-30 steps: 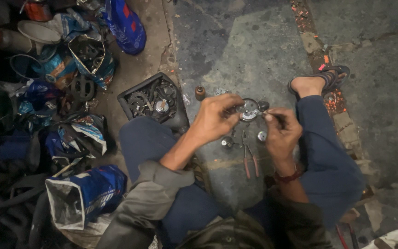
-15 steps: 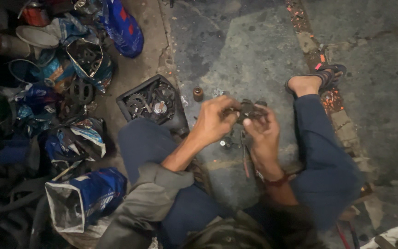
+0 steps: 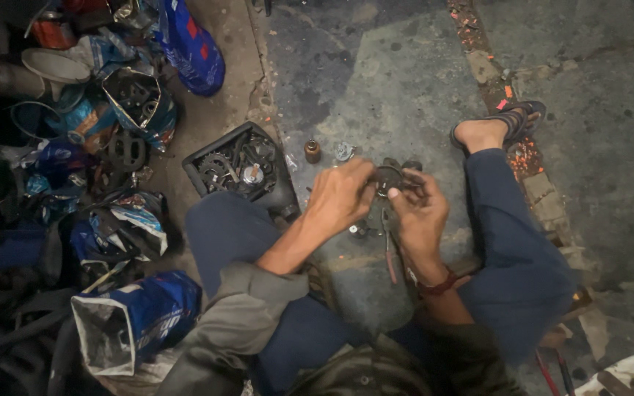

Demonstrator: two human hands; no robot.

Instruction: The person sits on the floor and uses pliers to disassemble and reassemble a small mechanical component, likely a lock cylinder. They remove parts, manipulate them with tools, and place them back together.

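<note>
The small round metal part [image 3: 389, 178] is mostly hidden by fingers; left hand [image 3: 343, 196] and right hand [image 3: 420, 214] both grasp it, wrists bent inward above the floor [image 3: 405, 81].

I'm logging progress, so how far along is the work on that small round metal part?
Done: several small parts already lie loose on the floor. In hand: the left hand and right hand both grip the round metal part. Left: pliers lie unused below; a tray of gears waits alongside.
</note>
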